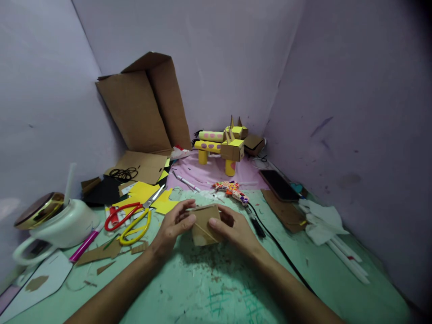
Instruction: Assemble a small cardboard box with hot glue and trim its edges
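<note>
Between my two hands is a small folded cardboard box (205, 227), held just above the green table. My left hand (173, 225) grips its left side, thumb at the near face and fingers behind. On the right side, my right hand (232, 225) presses its thumb on the cardboard, with the other fingers curled behind it. A patterned glue gun (232, 190) lies just beyond my hands, its black cord running to the right. To the left rest scissors (135, 216) with one red and one yellow handle loop, partly over yellow paper (145, 192).
Two yellow cardboard animal figures (219, 146) stand at the back on pink cloth. A large cardboard box (145, 103) leans at the back left. A white pot (67, 225) stands at left. A phone (279, 185) and white paper sticks (347, 258) lie at right.
</note>
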Demonstrator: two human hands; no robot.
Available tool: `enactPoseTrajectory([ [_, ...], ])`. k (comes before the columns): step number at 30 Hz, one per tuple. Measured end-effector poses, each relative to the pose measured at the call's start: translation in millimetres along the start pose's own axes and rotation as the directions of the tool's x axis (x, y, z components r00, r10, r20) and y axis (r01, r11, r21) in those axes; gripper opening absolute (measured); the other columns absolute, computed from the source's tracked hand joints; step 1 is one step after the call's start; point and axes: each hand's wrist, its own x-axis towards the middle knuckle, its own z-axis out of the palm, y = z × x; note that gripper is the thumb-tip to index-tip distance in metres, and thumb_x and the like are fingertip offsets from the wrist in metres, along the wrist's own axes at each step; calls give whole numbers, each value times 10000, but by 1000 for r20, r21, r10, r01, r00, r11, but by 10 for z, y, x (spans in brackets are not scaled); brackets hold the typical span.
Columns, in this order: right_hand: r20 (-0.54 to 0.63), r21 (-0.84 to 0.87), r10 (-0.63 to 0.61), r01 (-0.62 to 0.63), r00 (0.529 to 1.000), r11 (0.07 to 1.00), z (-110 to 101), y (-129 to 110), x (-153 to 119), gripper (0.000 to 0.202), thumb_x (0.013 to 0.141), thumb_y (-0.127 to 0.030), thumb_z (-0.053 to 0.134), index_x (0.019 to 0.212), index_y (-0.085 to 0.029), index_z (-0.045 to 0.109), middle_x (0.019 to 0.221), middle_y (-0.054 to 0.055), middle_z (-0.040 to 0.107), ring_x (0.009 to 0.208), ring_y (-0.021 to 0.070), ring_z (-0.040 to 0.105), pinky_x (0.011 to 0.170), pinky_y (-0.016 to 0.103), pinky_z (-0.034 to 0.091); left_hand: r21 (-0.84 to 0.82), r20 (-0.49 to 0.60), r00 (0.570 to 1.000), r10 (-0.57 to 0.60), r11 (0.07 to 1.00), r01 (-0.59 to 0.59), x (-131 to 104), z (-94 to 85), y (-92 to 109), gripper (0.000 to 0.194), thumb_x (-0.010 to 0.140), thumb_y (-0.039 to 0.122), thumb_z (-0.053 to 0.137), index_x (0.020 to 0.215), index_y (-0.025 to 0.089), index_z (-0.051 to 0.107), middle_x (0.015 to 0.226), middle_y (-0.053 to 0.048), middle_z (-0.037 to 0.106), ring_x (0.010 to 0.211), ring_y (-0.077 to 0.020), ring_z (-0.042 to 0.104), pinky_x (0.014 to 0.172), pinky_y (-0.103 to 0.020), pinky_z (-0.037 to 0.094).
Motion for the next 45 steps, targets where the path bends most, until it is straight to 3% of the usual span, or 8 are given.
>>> enactPoseTrajectory([
  [5, -13, -59, -147, 146, 989, 987, -13, 88, 18, 694, 609, -382, 818, 1224, -176, 569, 1269, 166, 651, 1175, 334, 607, 1048, 513, 406, 95, -38, 972, 232, 969, -228, -33, -27, 14, 356, 744, 419, 741, 1022, 218, 644, 1325, -77, 518, 1224, -298, 488, 953, -331, 398],
  [14, 171, -202, -296, 327, 940, 923, -93, 111, -22, 727, 660, -267, 765, 1318, -233, 459, 1384, 123, 536, 1318, 316, 471, 1116, 486, 332, -83, 78, 996, 45, 996, -39, -9, -46, 32, 590, 649, 399, 818, 1143, 202, 562, 1135, -108, 648, 1106, -304, 594, 923, -369, 452],
  [21, 212, -548, -660, 647, 721, 531, -114, 52, -74, 686, 683, -156, 641, 1324, -266, 424, 1289, 101, 582, 1212, 323, 533, 1031, 466, 364, -50, -30, 989, 145, 988, -146, -50, -49, 62, 620, 694, 412, 786, 1221, 211, 530, 1288, -130, 582, 1264, -326, 491, 993, -386, 416],
  [30, 255, -770, -810, 617, 529, 160, 64, 138, -60, 472, 778, -113, 543, 1213, -276, 460, 1080, 59, 653, 1023, 249, 597, 1073, 459, 201, 298, 46, 984, 174, 938, -180, -161, 89, 21, 1014, 596, 328, 851, 1454, 165, 337, 1480, -184, 413, 1340, -408, 399, 1120, -495, 291],
  [34, 305, -704, -768, 676, 564, 217, 71, 106, -104, 507, 815, -292, 645, 1279, -270, 442, 1138, 73, 621, 1099, 271, 566, 1136, 476, 117, 194, -16, 995, 98, 977, -93, -125, 99, 5, 1006, 621, 306, 809, 1460, 130, 282, 1419, -202, 457, 1302, -387, 452, 1083, -455, 356],
  [37, 88, -546, -765, 673, 638, 498, -37, 52, -114, 787, 735, -584, 704, 1372, -258, 378, 1309, 130, 502, 1270, 353, 453, 1132, 546, 204, -1, -4, 995, 97, 995, -97, -69, 36, -12, 1024, 576, 259, 807, 1446, 136, 282, 1412, -179, 465, 1353, -357, 396, 1092, -392, 347],
  [40, -102, -225, -612, 581, 784, 782, -165, 21, -82, 782, 750, -654, 663, 1376, -275, 386, 1403, 142, 444, 1331, 342, 423, 1089, 514, 342, -151, 14, 996, 91, 985, -88, -49, -6, -24, 990, 517, 172, 798, 1406, 188, 363, 1367, -122, 531, 1353, -340, 399, 1060, -343, 377],
  [45, 80, 104, -323, 314, 943, 944, -213, 18, -17, 922, 572, -613, 834, 1348, -294, 451, 1425, 148, 494, 1319, 333, 475, 1064, 503, 392, -315, 29, 999, 42, 949, -31, -66, 8, -8, 909, 497, 119, 735, 1354, 216, 446, 1336, -70, 584, 1316, -330, 442, 998, -301, 412],
])
